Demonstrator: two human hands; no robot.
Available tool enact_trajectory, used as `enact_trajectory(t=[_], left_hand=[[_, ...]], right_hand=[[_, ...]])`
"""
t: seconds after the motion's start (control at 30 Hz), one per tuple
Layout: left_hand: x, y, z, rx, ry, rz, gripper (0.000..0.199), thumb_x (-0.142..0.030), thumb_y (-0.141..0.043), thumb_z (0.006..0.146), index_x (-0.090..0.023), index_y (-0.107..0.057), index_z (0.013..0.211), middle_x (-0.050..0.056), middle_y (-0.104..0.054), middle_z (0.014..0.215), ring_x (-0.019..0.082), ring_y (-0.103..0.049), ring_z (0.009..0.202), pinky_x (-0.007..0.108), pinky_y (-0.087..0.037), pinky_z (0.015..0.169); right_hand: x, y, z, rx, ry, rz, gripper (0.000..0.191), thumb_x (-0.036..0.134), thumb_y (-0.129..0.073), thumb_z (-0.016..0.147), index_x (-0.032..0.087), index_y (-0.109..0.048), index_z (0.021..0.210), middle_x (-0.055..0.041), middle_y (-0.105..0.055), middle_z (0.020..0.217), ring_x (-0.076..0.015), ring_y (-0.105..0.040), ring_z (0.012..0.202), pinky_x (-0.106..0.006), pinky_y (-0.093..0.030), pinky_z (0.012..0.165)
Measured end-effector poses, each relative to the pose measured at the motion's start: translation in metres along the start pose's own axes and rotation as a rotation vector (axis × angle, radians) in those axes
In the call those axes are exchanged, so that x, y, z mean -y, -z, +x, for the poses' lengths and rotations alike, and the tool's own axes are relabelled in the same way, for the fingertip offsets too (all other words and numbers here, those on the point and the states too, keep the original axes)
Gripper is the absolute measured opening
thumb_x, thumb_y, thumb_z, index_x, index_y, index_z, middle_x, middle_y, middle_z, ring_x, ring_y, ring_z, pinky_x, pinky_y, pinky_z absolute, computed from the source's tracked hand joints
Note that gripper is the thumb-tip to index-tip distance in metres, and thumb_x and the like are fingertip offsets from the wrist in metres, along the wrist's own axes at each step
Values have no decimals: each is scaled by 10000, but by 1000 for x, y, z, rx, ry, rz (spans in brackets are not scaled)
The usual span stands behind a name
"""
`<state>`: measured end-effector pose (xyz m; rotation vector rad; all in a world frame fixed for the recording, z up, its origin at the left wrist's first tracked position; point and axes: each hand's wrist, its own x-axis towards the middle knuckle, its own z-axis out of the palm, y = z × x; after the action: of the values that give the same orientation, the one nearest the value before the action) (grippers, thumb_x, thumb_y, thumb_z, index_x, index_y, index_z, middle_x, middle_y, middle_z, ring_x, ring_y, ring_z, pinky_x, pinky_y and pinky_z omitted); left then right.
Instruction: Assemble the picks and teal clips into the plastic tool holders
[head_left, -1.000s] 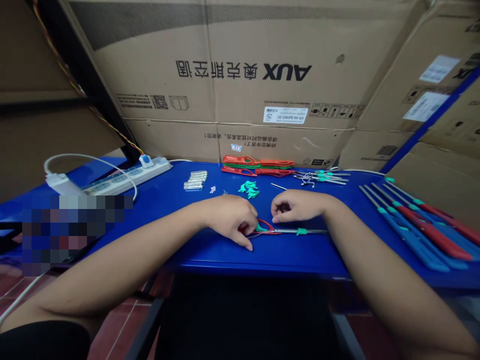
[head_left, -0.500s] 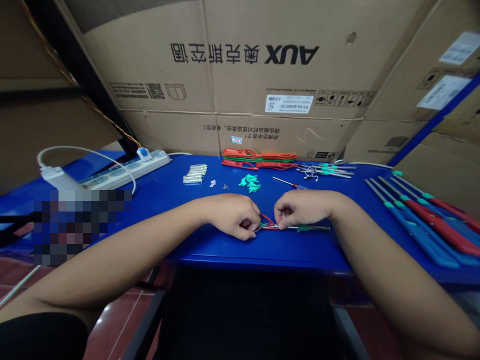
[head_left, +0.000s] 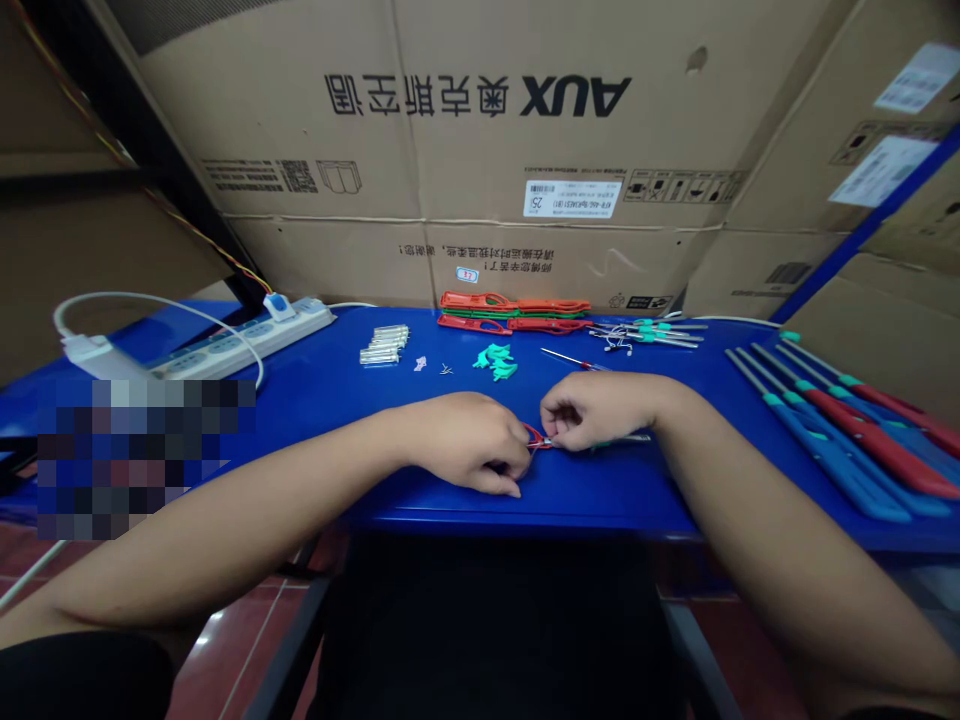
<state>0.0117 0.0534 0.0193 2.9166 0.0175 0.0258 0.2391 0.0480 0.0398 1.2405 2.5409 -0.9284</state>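
Note:
My left hand [head_left: 476, 442] is closed around the left end of a red lighter handle shell [head_left: 536, 438] lying low over the blue table; the palm hides most of the shell. Just right of it, my right hand [head_left: 592, 412] pinches where the lighter's thin metal tube [head_left: 639, 438] meets the shell. That tube sticks out to the right beneath the hand. What lies exactly between the right fingertips is too small to make out. Behind the right hand rests a slim screwdriver [head_left: 566, 358] with a red end.
Teal plastic pieces [head_left: 496, 362], pale cylinders [head_left: 384, 343] and stacked red and green handle shells [head_left: 514, 312] lie toward the back. Metal tubes with teal collars [head_left: 660, 334] are behind right. Long blue and red lighters [head_left: 847, 440] occupy the right; a power strip [head_left: 247, 340] stands left.
The view has shifted slightly. My left hand has slid right and covers more of the red shell. My right fingers have lifted and curled a little, still at the tube's base.

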Motion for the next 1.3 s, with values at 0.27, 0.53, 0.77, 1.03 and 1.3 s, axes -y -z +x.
enact_trajectory(t=[0.27, 0.53, 0.77, 1.03, 1.3], left_hand=[[11, 9, -6, -88, 17, -36, 200, -409, -654, 904, -231, -733, 859, 43, -705, 780, 166, -639, 721, 281, -421, 602], [23, 24, -16, -192, 55, -108, 340, -360, -486, 999, -164, -726, 858, 68, -686, 754, 150, -620, 701, 268, -449, 682], [62, 45, -53, -434, 553, 120, 360, -432, -515, 939, -148, -732, 900, 53, -698, 784, 135, -581, 656, 244, -397, 652], [98, 66, -106, -167, 1081, 88, 286, -385, -688, 725, -222, -777, 942, 9, -731, 836, 142, -602, 686, 218, -370, 633], [109, 63, -122, 31, 1113, -87, 241, -371, -730, 627, -208, -751, 804, -11, -713, 692, 141, -600, 638, 203, -341, 598]], right_hand=[[-2, -1, 4, -71, 43, -59, 184, 227, -631, 755, 176, -697, 919, -16, -706, 842, -138, -623, 714, -233, -452, 633], [-6, 3, 1, -268, 219, -147, 297, 357, -599, 877, 173, -700, 1087, -66, -696, 985, -170, -624, 830, -282, -473, 749], [-6, -2, 8, -567, 327, -233, 205, 274, -518, 923, 182, -700, 900, -59, -685, 890, -163, -615, 796, -286, -448, 764], [-11, -2, 13, -733, 243, -231, 164, 271, -565, 877, 176, -698, 885, -56, -695, 854, -159, -605, 741, -281, -450, 718], [-5, -5, 13, -607, 338, -216, 177, 268, -552, 909, 176, -702, 897, -58, -686, 882, -160, -617, 790, -291, -460, 750]])
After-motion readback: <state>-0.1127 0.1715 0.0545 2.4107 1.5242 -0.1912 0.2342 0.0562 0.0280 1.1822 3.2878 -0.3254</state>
